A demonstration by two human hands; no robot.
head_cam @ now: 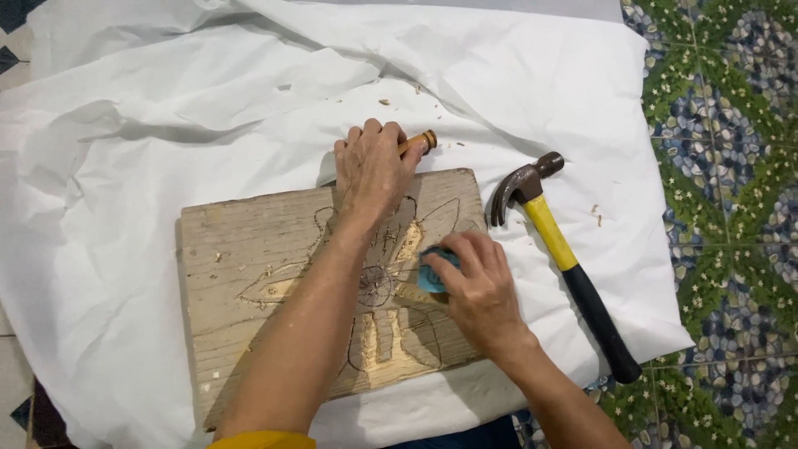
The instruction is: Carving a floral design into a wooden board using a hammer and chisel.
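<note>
Nearest us, our two forearms cross the lower edge of the white sheet (pixel 166 166), a yellow cuff showing at the left one.

Items, largest first:

White sheet: crumpled cloth or paper, covering most of the floor in view; its right edge ends against the tiles.

Tiled floor (pixel 731 166): green, blue and white pebble-and-leaf pattern, bare along the right side.

Wooden board (pixel 241 283): weathered plank lying flat at the sheet's lower middle, with a flower outline partly carved into it, pale where cut.

Hammer (pixel 573 266): claw head, yellow and black handle, lying on the sheet just beside the board's right edge, handle running toward the sheet's lower right corner.

Our left hand (pixel 371 170): at the board's far edge, fingers closed over a wooden-handled tool (pixel 418 143); its blade is hidden.

Our right hand (pixel 478 287): fingers curled around a small blue object (pixel 432 270), pressed to the carving near the board's right edge.

Wood chips (pixel 391 101): scattered on the sheet beyond the board.
</note>
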